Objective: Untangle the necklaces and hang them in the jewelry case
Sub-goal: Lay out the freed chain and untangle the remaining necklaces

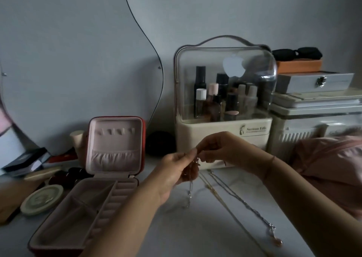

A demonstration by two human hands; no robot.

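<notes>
A red jewelry case [92, 178] with a pink lining stands open at the left, its lid upright with a row of hooks [115, 131] and an elastic pocket. In the middle, above the table, my left hand [176, 168] and my right hand [221, 149] both pinch a thin silver necklace [190, 192] whose chain dangles down to the tabletop. To the right of it two more necklaces lie stretched out on the table: a gold chain [225, 203] and a silver chain [252, 207] ending in a pinkish pendant [278, 242].
A clear-domed cosmetics organizer [223, 92] with bottles stands behind my hands. Stacked boxes [313, 96] and pink cloth [333, 158] sit at the right. A curved mirror [78, 60] leans on the wall at the left. A round tin [42, 199], dark bottles and small items crowd the left.
</notes>
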